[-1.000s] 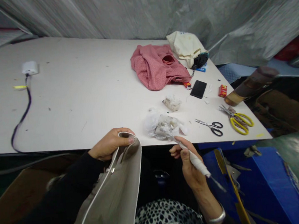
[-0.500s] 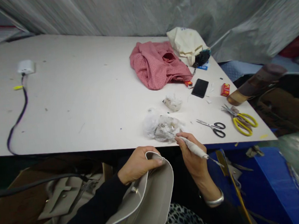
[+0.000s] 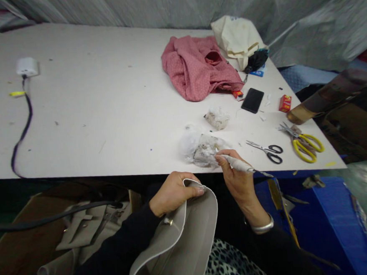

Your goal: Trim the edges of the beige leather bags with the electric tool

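My left hand is closed on the top edge of a beige leather bag piece with a white trimmed rim, held in my lap below the table's front edge. My right hand pinches a thin tool with a white wrapped handle. The tool's tip reaches into a crumpled clear plastic bag lying at the table's front edge.
On the white table lie a pink cloth, a cream bag, a black phone, a small crumpled wad, black-handled scissors, yellow-handled scissors, a red box. A charger with cable sits far left. More beige pieces lie lower left.
My left hand carried the beige piece rightward, lower and nearer my body. My right hand rose from below the table edge until the tool's tip reached the plastic bag.
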Demonstrator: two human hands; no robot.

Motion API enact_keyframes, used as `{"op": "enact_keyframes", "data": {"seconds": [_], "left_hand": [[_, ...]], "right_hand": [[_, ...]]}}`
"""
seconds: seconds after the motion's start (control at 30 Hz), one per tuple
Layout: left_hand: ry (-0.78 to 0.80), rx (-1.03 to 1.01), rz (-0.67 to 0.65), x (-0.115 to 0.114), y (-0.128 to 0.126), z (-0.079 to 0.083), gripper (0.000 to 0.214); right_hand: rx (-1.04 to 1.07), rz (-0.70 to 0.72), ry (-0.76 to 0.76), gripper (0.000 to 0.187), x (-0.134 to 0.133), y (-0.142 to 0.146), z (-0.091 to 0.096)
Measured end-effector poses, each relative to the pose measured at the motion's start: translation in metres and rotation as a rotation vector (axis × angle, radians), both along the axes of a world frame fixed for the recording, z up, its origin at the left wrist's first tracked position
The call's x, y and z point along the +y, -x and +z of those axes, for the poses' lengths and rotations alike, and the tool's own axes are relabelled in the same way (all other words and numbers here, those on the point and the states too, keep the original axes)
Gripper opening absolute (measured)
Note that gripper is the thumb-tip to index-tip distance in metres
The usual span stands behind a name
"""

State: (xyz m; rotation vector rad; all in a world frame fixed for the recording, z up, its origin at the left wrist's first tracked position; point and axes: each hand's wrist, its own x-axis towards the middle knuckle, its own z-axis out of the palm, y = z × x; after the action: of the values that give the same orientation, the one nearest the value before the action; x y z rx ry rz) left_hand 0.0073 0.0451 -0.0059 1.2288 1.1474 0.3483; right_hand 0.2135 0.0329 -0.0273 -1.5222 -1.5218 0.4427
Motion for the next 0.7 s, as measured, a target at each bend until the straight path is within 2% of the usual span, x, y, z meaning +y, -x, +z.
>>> {"op": "enact_keyframes", "data": {"seconds": [0.23,0.33,0.43,0.7], "left_hand": [[-0.022,0.012,0.004,0.000,0.001,-0.004,0.017],[-0.034,0.012,-0.008,-0.001,-0.002,-0.004,0.017],[-0.057,0.018,-0.022,-0.002,-0.005,-0.003,0.017],[-0.084,0.023,-0.045,-0.005,-0.009,0.000,0.017]], "right_hand": [[0.331,-0.052,-0.007,0.019,-0.024,-0.002,-0.002],[0.407,0.077,0.099,0.024,-0.040,-0.001,0.002],[0.430,0.159,0.160,0.024,-0.050,0.000,0.004],[0.415,0.135,0.227,0.027,-0.059,-0.002,-0.005]]}}
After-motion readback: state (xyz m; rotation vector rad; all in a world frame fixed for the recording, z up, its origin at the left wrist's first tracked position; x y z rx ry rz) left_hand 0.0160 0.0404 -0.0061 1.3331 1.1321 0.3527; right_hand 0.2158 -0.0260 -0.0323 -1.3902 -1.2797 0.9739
